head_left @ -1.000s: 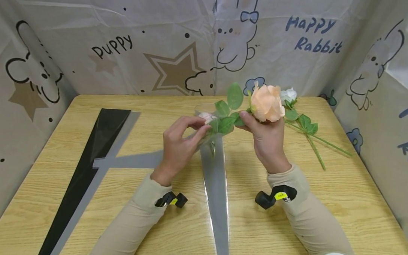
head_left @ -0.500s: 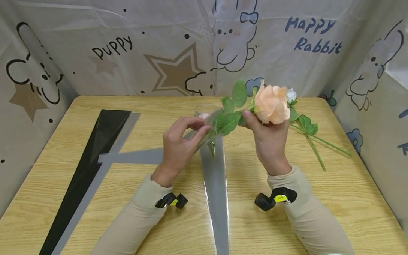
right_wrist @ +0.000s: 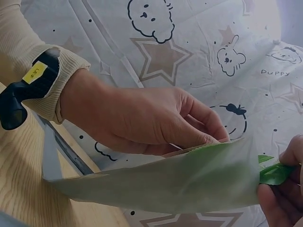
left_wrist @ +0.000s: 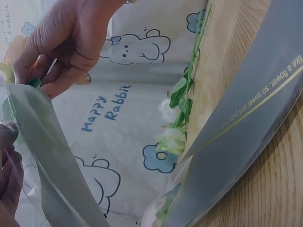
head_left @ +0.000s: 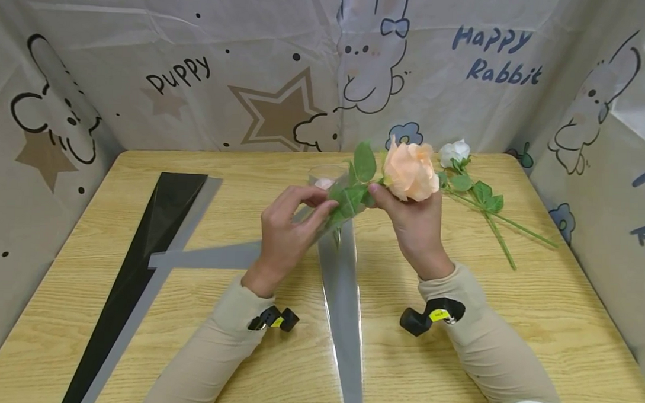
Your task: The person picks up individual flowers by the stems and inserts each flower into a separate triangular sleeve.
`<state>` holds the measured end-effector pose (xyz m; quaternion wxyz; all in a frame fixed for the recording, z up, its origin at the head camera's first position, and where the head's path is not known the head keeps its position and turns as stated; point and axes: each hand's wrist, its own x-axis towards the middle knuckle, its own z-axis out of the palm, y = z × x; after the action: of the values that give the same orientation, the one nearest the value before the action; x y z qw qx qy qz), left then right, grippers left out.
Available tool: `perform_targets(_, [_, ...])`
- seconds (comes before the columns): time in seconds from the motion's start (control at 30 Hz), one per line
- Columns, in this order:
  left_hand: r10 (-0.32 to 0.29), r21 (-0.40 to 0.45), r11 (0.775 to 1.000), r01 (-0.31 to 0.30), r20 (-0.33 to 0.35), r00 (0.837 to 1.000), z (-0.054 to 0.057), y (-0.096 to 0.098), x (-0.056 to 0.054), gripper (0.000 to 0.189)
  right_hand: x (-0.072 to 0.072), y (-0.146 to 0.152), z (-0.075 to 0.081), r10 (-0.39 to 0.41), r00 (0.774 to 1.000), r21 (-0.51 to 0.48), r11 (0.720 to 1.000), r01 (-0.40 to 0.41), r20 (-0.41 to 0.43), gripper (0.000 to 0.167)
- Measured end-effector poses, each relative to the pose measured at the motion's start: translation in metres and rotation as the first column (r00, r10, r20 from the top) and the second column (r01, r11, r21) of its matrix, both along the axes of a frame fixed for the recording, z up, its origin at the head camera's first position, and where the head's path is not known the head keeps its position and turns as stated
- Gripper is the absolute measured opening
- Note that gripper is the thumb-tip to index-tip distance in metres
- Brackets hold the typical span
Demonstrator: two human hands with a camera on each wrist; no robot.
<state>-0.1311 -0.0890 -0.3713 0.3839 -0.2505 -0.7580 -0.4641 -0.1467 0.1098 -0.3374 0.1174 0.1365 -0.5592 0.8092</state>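
Near the table's middle my left hand (head_left: 292,230) pinches the mouth of a grey, see-through flower sleeve (head_left: 214,256), whose narrow end points left. My right hand (head_left: 414,228) grips an artificial peach rose (head_left: 411,169) by its stem, just below the bloom. Green leaves (head_left: 349,202) of this rose lie partly inside the sleeve's mouth; one upper leaf (head_left: 364,161) sticks out above it. From the right wrist, the sleeve (right_wrist: 203,179) appears tilted, with green showing through its film. The lower stem is hidden in the sleeve.
A second grey sleeve (head_left: 341,332) with gold lettering and a pale pink flower (head_left: 323,183) lies under the hands. Black and grey sleeves (head_left: 133,278) lie at left. White roses (head_left: 454,151) with green stems rest at the back right. Printed cloth (head_left: 253,57) walls the table.
My right hand shifted slightly right, then came back left and down with the peach rose. Its leaves are now deeper in the sleeve. The left hand has barely moved.
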Motion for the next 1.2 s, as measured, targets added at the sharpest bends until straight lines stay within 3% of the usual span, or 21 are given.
perform_targets(0.27, [0.001, -0.006, 1.000, -0.001, -0.027, 1.000, 0.000, 0.002, 0.002, 0.019, 0.001, 0.001, 0.000, -0.045, 0.997, 0.171, 0.985, 0.033, 0.067, 0.061])
perform_targets(0.47, [0.008, -0.007, 1.000, -0.008, -0.039, 0.999, 0.000, 0.004, 0.003, 0.019, 0.001, 0.001, -0.003, -0.042, 0.988, 0.309, 0.951, -0.006, 0.149, 0.063])
perform_targets(0.6, [0.000, -0.008, 1.000, -0.001, -0.052, 0.999, 0.000, 0.006, 0.004, 0.020, 0.001, 0.001, -0.002, 0.016, 0.983, 0.361, 0.929, -0.082, 0.182, 0.055])
perform_targets(0.77, [-0.010, -0.010, 1.000, 0.010, -0.070, 0.997, 0.000, 0.007, 0.003, 0.021, -0.001, 0.003, -0.001, 0.141, 0.964, 0.351, 0.911, -0.215, 0.224, 0.048])
perform_targets(0.9, [0.007, -0.002, 1.000, -0.008, -0.071, 0.997, 0.001, 0.006, 0.004, 0.021, -0.004, 0.006, 0.000, 0.198, 0.952, 0.366, 0.889, -0.275, 0.234, 0.048])
perform_targets(1.03, [0.026, 0.013, 1.000, -0.025, -0.065, 0.998, 0.002, 0.004, 0.004, 0.020, -0.005, 0.008, 0.001, 0.215, 0.960, 0.359, 0.894, -0.266, 0.177, 0.051])
perform_targets(1.2, [0.026, 0.040, 0.999, -0.023, -0.072, 0.997, 0.004, 0.002, 0.004, 0.020, -0.004, 0.010, 0.002, 0.124, 0.977, 0.349, 0.920, -0.179, 0.173, 0.056])
